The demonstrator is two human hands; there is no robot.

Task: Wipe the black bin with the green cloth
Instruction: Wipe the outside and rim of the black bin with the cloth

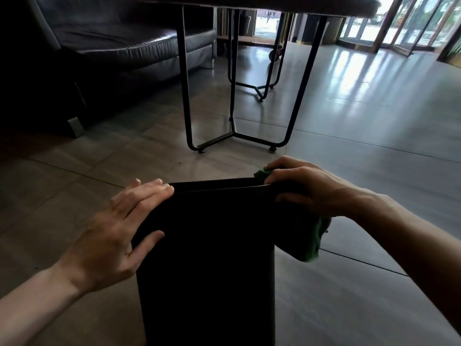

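The black bin [209, 258] stands on the floor right in front of me, low in the middle of the view, its rim running from hand to hand. My left hand [117, 228] lies flat against the bin's upper left side, fingers spread over the rim corner and thumb on the near face. My right hand [306, 188] grips the green cloth [311, 243] at the bin's upper right corner. One end of the cloth pokes out above my fingers at the rim; the rest hangs down the bin's right side.
A table with thin black metal legs [184, 78] stands just beyond the bin. A dark leather sofa [104, 38] fills the far left. Glossy grey floor tiles [374, 121] stretch right toward glass doors [409, 23].
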